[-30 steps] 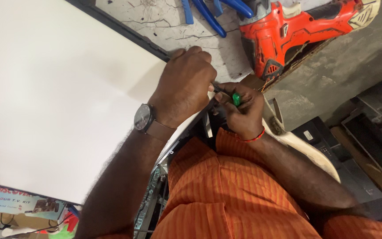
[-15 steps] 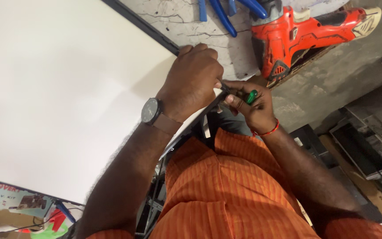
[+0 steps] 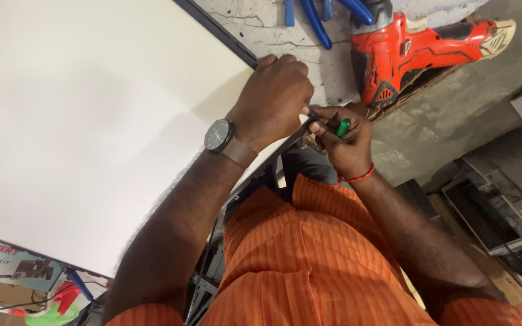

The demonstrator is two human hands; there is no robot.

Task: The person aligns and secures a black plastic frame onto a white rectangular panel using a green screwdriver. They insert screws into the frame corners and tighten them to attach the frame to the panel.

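A large white panel [image 3: 92,115] with a thin black frame lies across the workbench, filling the left of the view. My left hand [image 3: 276,99], a dark watch on its wrist, is closed over the panel's near right corner. Right beside it my right hand [image 3: 342,142], with a red thread at the wrist, grips a small green-handled tool [image 3: 343,127] held against the panel's black edge. The tool's tip is hidden between the two hands.
A red cordless drill [image 3: 418,48] lies on the cracked grey bench top just beyond my hands, with blue-handled pliers [image 3: 315,18] next to it. Grey electronic casings [image 3: 502,199] sit low at the right. A printed box [image 3: 7,259] and red and green bits lie at bottom left.
Both hands have stayed on the panel's corner; the view has drifted so they sit slightly further right and the drill shows more fully.
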